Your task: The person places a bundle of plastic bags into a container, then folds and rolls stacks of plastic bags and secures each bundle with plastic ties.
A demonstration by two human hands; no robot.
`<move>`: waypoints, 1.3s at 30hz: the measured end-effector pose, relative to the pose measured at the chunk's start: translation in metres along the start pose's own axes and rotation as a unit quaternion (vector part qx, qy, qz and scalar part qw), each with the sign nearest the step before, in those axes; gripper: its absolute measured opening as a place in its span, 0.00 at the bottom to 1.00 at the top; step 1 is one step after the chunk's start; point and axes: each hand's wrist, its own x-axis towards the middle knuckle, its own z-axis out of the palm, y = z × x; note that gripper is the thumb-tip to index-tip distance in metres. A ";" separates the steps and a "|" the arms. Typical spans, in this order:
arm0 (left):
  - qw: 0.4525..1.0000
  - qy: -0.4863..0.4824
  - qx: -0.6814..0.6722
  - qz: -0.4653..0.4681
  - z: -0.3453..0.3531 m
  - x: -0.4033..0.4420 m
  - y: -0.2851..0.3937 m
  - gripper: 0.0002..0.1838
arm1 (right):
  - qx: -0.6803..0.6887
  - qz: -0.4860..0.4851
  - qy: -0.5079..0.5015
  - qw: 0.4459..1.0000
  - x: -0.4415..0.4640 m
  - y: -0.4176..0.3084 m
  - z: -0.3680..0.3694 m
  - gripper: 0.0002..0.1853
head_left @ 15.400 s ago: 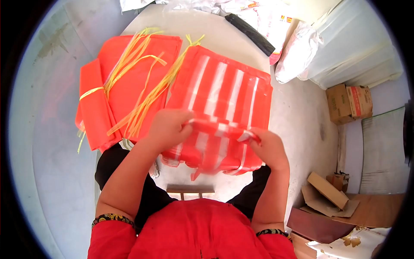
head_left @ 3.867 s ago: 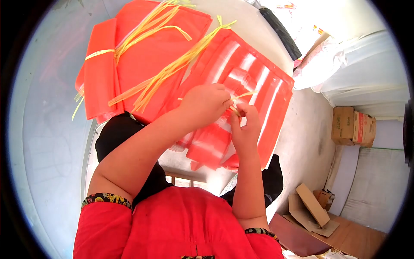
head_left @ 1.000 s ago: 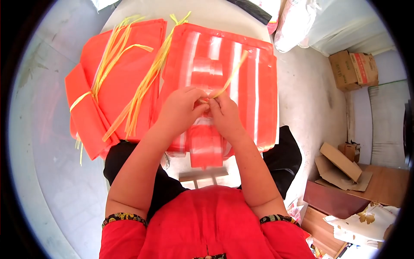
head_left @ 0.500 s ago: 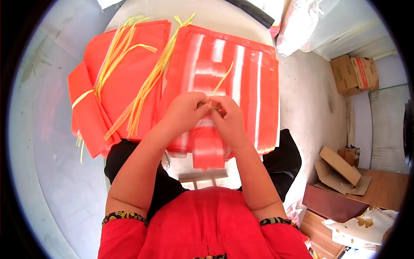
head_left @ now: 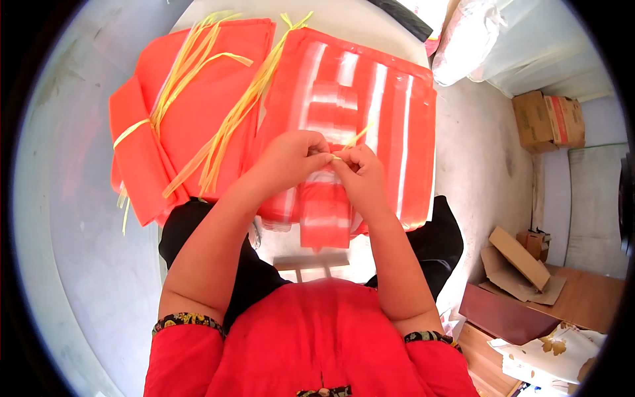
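My left hand (head_left: 291, 159) and my right hand (head_left: 360, 173) meet above a folded red and white striped bundle (head_left: 325, 215), both closed in a pinch on a thin yellow strip (head_left: 360, 135) whose loose end points up and right. Beneath the bundle lies a stack of red bags with white stripes (head_left: 390, 152). A bunch of yellow strips (head_left: 241, 109) runs along the stack's left edge. Plain red bags (head_left: 211, 109) are spread to the left, with more yellow strips (head_left: 182, 73) on top. Beside them, a rolled red bundle (head_left: 139, 152) has a yellow tie around it.
A black object (head_left: 403, 18) lies at the table's far edge (head_left: 357, 20), near a white plastic bag (head_left: 468, 40). Cardboard boxes (head_left: 548, 122) stand at the right. An opened carton (head_left: 519, 268) rests on a brown surface (head_left: 582, 298) at lower right.
Since the oldest frame, the striped piece has been folded into a narrow bundle and a yellow strip is now in my hands. Over the last second, the strip's loose end has become shorter.
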 end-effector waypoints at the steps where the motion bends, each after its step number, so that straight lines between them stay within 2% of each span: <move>1: 1.000 -0.001 0.001 -0.004 0.000 -0.001 0.002 0.08 | 0.017 0.027 -0.020 0.999 -0.001 -0.001 -0.003 0.06; 3: 1.000 -0.002 0.010 -0.009 -0.001 0.000 0.003 0.09 | 0.051 0.079 -0.058 0.994 -0.002 -0.002 -0.009 0.08; 6: 1.000 -0.002 0.016 -0.010 0.001 0.002 -0.002 0.09 | 0.065 0.106 -0.078 0.989 0.000 -0.001 -0.014 0.09; 9: 1.000 -0.002 0.008 -0.007 0.001 0.001 -0.003 0.09 | 0.031 0.054 -0.083 0.995 -0.003 -0.004 -0.012 0.08; 12: 1.000 -0.001 0.022 -0.008 -0.001 0.000 0.001 0.10 | 0.007 0.020 -0.046 0.999 -0.003 -0.001 -0.008 0.07; 15: 0.999 -0.007 0.029 -0.014 -0.001 0.001 0.002 0.10 | 0.031 0.051 -0.007 0.998 -0.005 -0.008 -0.007 0.08; 20: 1.000 0.007 -0.004 -0.001 0.002 0.001 -0.002 0.09 | 0.069 0.023 0.001 0.997 -0.009 -0.024 -0.015 0.10; 23: 0.996 0.049 0.063 0.029 0.003 0.003 -0.007 0.07 | 0.053 -0.004 -0.019 0.998 -0.008 -0.011 -0.025 0.09; 26: 0.956 0.144 0.252 0.050 0.003 0.004 -0.006 0.08 | -0.004 0.005 -0.061 0.998 -0.008 0.001 -0.036 0.08; 29: 0.936 0.161 0.313 0.018 0.005 0.001 0.000 0.09 | -0.030 0.025 -0.098 0.994 -0.008 0.019 -0.042 0.07; 30: 0.932 0.187 0.308 0.033 0.006 0.001 -0.001 0.09 | -0.031 0.030 -0.109 0.993 -0.008 0.019 -0.042 0.06; 32: 0.923 0.236 0.297 0.063 0.009 0.000 -0.004 0.09 | -0.008 0.033 -0.069 0.997 -0.012 0.014 -0.040 0.07; 35: 0.938 0.251 0.229 0.074 0.002 -0.010 0.007 0.09 | -0.022 0.008 -0.035 0.999 -0.013 0.018 -0.042 0.14; 38: 0.973 0.102 0.193 0.068 -0.005 -0.019 -0.003 0.10 | -0.047 -0.014 -0.035 0.998 -0.015 0.014 -0.036 0.22; 39: 0.974 0.100 0.190 0.068 -0.004 -0.022 -0.004 0.10 | -0.054 -0.019 -0.039 0.998 -0.017 0.012 -0.032 0.24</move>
